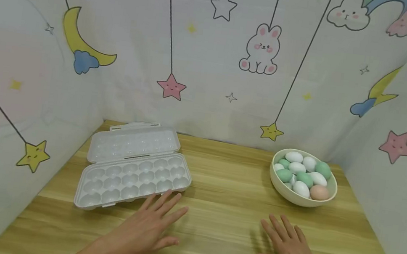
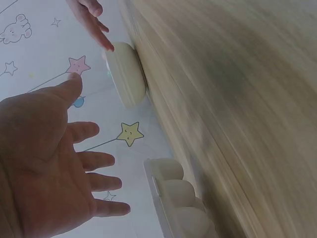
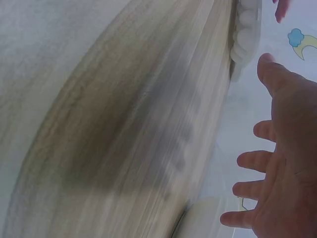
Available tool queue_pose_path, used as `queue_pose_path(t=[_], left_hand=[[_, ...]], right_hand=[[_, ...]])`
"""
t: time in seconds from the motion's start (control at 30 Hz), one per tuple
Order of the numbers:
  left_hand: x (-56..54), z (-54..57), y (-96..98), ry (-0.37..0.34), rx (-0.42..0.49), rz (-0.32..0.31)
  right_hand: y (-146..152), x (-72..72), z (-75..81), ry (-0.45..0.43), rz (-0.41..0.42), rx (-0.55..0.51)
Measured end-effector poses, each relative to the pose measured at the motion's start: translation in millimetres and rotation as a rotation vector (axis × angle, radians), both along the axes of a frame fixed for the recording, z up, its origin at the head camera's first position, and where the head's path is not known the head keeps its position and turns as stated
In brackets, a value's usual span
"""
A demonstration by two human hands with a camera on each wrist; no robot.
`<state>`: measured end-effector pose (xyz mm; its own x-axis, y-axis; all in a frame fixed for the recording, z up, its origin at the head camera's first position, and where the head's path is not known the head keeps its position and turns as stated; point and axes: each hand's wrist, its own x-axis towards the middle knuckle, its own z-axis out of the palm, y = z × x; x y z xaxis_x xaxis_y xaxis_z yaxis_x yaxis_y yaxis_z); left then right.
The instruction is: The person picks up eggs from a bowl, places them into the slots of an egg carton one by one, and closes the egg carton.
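My left hand hovers over the table with fingers spread, its fingertips just in front of an opened plastic egg carton. Rows of hollow cups fill the carton's near half, and its clear lid lies folded back behind. On the other side, my right hand is also held with spread fingers, nearest to a cream bowl. Heaped in the bowl are white eggs, several green eggs and one brownish-pink egg. Both palms hold nothing, as the wrist views show.
The wood-grain table stretches between carton and bowl. A pale cloth backdrop with cartoon stars, moons and a rabbit rises along the back and both sides. The bowl stands near the table's back right corner, the carton toward the left edge.
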<state>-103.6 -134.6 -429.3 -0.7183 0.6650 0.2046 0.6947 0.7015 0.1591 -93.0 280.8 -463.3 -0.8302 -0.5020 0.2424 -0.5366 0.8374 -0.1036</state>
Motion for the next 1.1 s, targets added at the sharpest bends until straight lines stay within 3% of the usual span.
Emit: queue_pose_path(t=[0.4, 0.6, 0.87, 1.1], left_hand=[[2.2, -1.8, -4.7, 0.007, 0.030, 0.033], [-0.8, -1.9, -8.4, -0.013, 0.023, 0.078], [-14.7, 10.4, -23.4, 0.030, 0.029, 0.135], [-24.1, 16.4, -44.5, 0.069, 0.052, 0.243]], right_hand=[[-3, -4.6, 3.8, 0.004, 0.017, -0.032], [-8, -10.6, 4.9, 0.046, 0.040, -0.032], [-24, -26.5, 11.1, 0.064, 0.061, -0.051], [-53, -43.7, 20.9, 0.001, 0.042, -0.048]])
